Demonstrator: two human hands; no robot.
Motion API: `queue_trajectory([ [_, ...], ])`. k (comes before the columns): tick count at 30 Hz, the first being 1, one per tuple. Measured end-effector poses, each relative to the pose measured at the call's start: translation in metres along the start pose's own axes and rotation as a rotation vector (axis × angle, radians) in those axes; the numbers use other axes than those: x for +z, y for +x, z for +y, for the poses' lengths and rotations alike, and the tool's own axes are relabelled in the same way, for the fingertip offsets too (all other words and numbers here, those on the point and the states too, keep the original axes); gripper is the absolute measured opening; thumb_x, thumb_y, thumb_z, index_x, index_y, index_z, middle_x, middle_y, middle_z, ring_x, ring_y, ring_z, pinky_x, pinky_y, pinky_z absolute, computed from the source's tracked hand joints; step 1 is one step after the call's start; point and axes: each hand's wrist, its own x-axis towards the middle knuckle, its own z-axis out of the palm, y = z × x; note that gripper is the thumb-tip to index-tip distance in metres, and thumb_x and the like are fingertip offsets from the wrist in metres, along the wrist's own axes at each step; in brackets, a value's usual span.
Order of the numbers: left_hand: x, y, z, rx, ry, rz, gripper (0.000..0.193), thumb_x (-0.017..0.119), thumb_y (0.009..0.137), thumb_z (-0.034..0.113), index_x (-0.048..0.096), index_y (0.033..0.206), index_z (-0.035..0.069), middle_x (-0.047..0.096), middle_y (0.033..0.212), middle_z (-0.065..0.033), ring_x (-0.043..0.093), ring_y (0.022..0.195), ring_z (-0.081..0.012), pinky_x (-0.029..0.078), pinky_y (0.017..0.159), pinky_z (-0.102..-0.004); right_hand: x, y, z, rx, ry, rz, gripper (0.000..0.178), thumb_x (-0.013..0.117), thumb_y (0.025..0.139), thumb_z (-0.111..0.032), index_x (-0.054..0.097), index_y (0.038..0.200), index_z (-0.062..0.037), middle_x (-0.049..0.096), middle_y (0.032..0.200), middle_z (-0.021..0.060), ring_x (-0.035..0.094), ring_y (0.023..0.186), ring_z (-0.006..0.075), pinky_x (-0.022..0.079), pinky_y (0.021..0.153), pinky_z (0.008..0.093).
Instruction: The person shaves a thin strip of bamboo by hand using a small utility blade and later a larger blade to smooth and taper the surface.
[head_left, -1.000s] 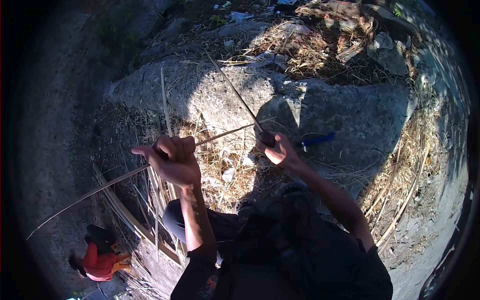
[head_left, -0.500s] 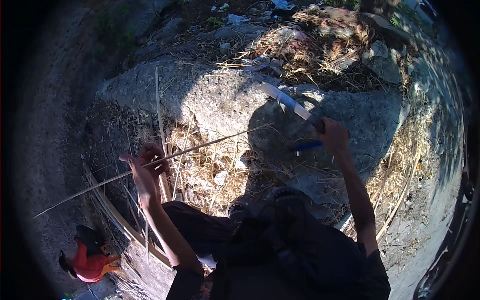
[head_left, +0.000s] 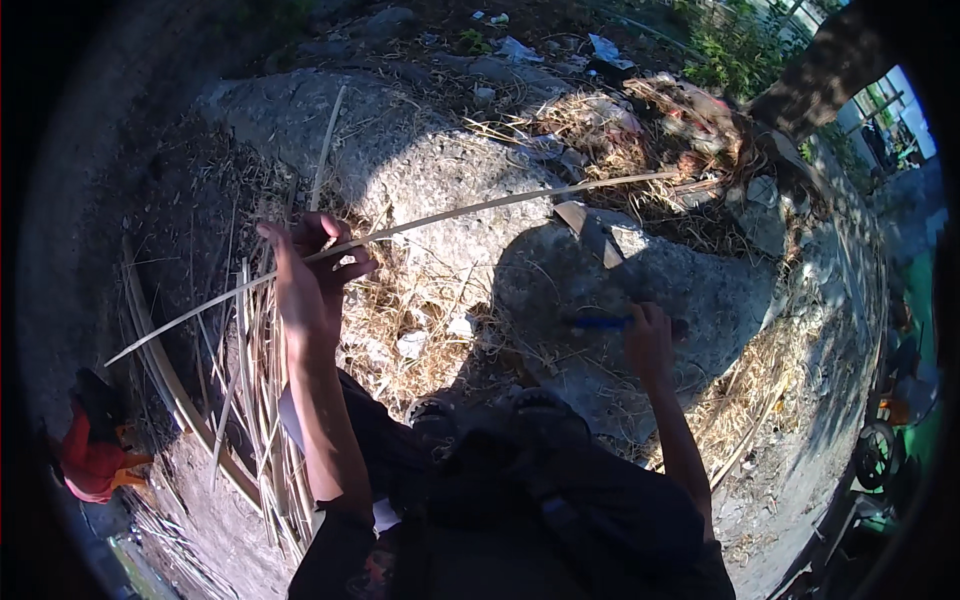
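Note:
My left hand (head_left: 312, 275) holds a long, thin bamboo strip (head_left: 480, 207) between thumb and curled fingers. The strip slants up to the right across the rock, its other end reaching past my wrist to the lower left. My right hand (head_left: 650, 340) is low over the shaded rock, its fingers closed at a slim blue thing (head_left: 598, 322), blurred, that sticks out to the left. Just beyond lies a machete, its blade (head_left: 596, 236) resting on the rock; its handle is lost in shadow.
A big grey rock (head_left: 450, 165) lies before me, with dry straw (head_left: 400, 345) at its near side. More pale strips (head_left: 262, 390) stand by my left arm. A person in red (head_left: 88, 455) is at the lower left. A tree trunk (head_left: 825, 75) rises at the upper right.
My right hand has let go of the machete, now on the rock, and moved down to the blue thing. The left hand has raised the bamboo strip and shifted it right.

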Motion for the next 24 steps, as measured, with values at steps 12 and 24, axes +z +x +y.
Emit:
queue_trajectory([
  [12, 0.002, -0.024, 0.016, -0.091, -0.223, -0.230, 0.033, 0.047, 0.113, 0.039, 0.058, 0.118, 0.009, 0.060, 0.089, -0.0039, 0.067, 0.074, -0.0173, 0.066, 0.066, -0.0325, 0.027, -0.010, -0.022, -0.152, -0.059, -0.129, 0.026, 0.067, 0.082, -0.007, 0.066, 0.108, -0.0085, 0.063, 0.110, 0.0129, 0.060, 0.106, 0.0343, 0.044, 0.094, 0.0493],
  [24, 0.017, -0.028, 0.013, -0.033, -0.296, -0.303, 0.021, 0.061, 0.103, 0.008, 0.053, 0.122, 0.008, 0.062, 0.093, -0.0055, 0.071, 0.085, -0.0208, 0.067, 0.081, -0.0406, -0.229, 0.118, -0.125, -0.057, 1.284, 0.261, 0.022, 0.048, 0.109, -0.020, 0.054, 0.120, -0.0022, 0.051, 0.090, 0.0021, 0.055, 0.080, 0.0134, 0.047, 0.074, 0.0300],
])
